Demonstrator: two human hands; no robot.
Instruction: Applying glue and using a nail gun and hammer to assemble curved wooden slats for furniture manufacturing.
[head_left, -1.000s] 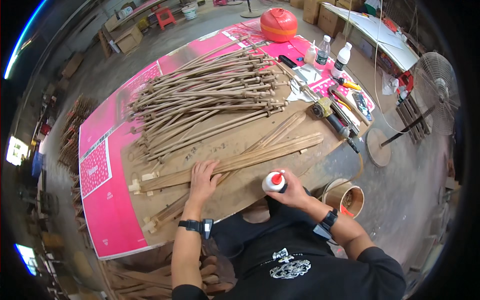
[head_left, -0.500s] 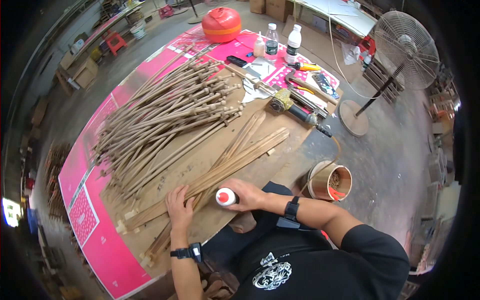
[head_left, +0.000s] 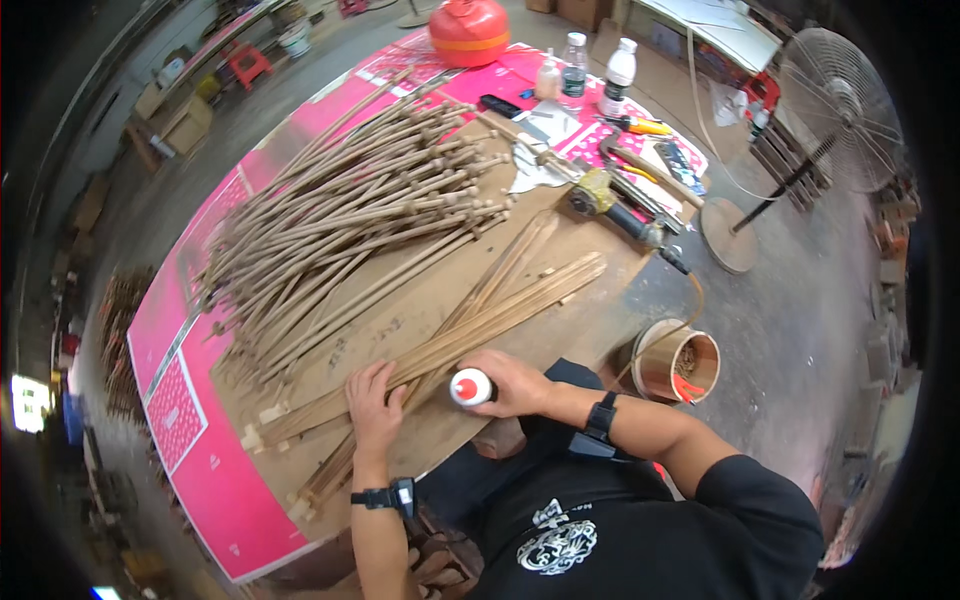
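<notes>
So the step in hand looks to me like steadying the wood with one side and having the bottle at the ready with the other. The left hand is open, fingers lightly spread and laid on the upper wooden strip, toward the end nearer the bench's left edge. Can't tell how hard it presses. The right hand is curled around a white bottle with a red cap, roughly upright near the front edge of the bench; can't tell if its base is touching down.

That upper strip runs in front of both hands, slanting up toward the right corner, and crosses the lower wooden strip, which passes through the gap between the left hand and the bottle. Behind them is a big pile of turned spindles, and there's an air tool by the right edge.

IMO the next move calls for a steady left palm so the crossed strips don't slide, plus a controlled grip on the bottle.
</notes>
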